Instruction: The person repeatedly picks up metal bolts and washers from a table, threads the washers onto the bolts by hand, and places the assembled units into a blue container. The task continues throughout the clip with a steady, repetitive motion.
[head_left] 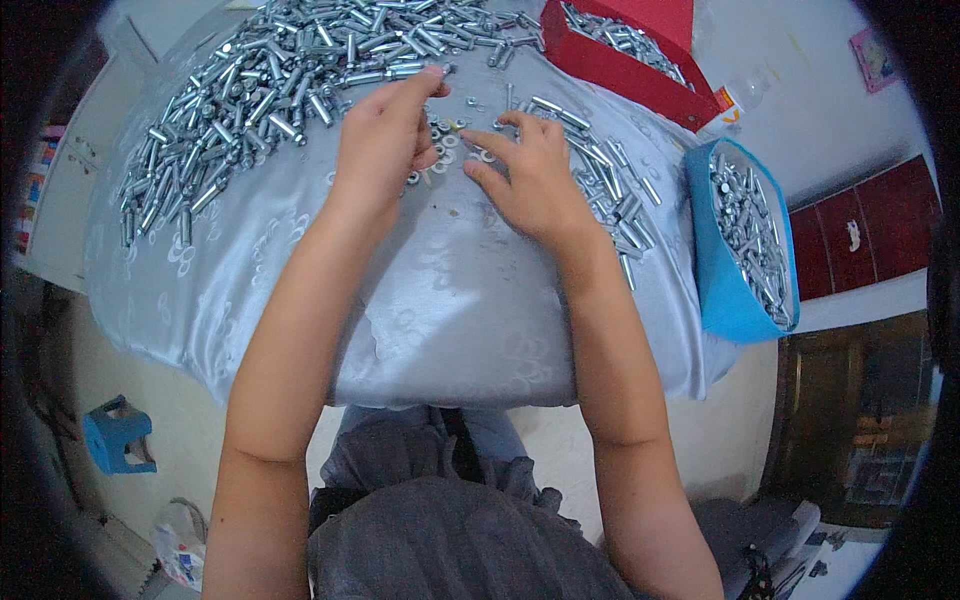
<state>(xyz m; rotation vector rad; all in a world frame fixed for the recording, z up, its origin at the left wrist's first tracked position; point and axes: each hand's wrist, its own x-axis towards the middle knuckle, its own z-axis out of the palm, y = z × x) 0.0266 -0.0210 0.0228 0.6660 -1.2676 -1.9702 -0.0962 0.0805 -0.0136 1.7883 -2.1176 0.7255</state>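
Near the far middle of the cloth-covered table, my left hand [385, 140] is raised with its fingers curled together. Whatever may be between them is hidden by the hand; a metal expansion bolt [372, 78] lies just beyond its fingertips. To the right, my right hand [530, 180] reaches over the cloth with thumb and fingers apart. Its index fingertip is close to a small group of metal washers [447, 142] between the two hands. A big heap of silvery expansion bolts [270, 85] spreads to the left and far side, and a smaller scatter of bolts [622, 205] lies right of my right hand.
At the far right of the table stands a red box [640, 82] holding metal bolts. A blue bin [712, 270] full of bolts is at the right edge. A plastic bottle [742, 95] is behind it. On the floor at left is a blue stool [118, 437].
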